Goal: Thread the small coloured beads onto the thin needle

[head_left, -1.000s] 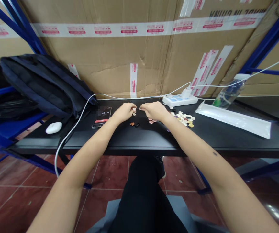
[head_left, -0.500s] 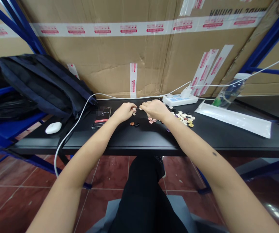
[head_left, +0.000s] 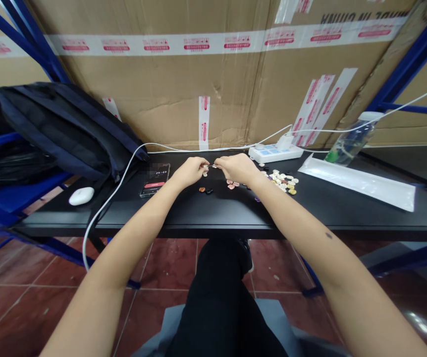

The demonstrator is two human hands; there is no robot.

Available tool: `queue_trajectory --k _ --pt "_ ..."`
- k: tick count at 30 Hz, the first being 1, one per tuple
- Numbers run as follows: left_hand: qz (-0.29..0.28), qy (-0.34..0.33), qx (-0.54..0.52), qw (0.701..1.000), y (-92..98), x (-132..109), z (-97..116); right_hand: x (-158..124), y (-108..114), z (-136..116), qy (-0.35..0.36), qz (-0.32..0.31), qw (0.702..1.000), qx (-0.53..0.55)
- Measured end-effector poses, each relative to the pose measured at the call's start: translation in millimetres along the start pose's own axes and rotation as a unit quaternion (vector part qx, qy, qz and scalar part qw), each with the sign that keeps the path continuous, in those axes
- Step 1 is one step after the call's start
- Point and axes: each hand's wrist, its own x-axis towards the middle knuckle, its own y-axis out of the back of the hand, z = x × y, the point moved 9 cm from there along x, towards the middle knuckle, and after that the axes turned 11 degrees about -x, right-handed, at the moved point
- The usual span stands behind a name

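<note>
Head view: bead (head_left: 206,169) pinched between left hand (head_left: 190,171) and right hand (head_left: 238,168).

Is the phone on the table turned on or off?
On. The phone lies flat by the left hand, and its screen glows with white digits and a red bar below them.

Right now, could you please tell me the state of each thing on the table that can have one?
Phone: flat, screen lit.
Power strip: white plug and cable in it.
Bottle: lying tilted, cap on.
Backpack: slumped against the cardboard box.
Pile of beads: loose on the table.
Left hand: pinching something small, too tiny to identify.
Right hand: pinching, fingertips meeting the left hand's.
</note>
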Motion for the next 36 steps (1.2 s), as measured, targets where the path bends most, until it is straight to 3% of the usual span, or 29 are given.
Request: queue_trajectory --k 6,15,22,36 --pt "0.003 -0.003 -0.013 1.0 0.9 -0.4 1.3 0.0 7.1 -11.9 0.067 0.009 0.995 -0.074" --pt "0.008 0.001 -0.015 1.0 0.8 1.0 -2.8 0.1 -1.1 2.4 -0.021 -0.01 1.0 -0.002" --pt "0.007 0.003 -0.019 1.0 -0.8 1.5 -5.6 1.8 -9.4 8.8 -0.051 -0.026 0.997 0.042" --pt "0.039 0.009 -0.054 0.998 4.6 0.5 -3.6 -1.1 -2.7 18.5 -0.071 0.046 0.991 0.105"
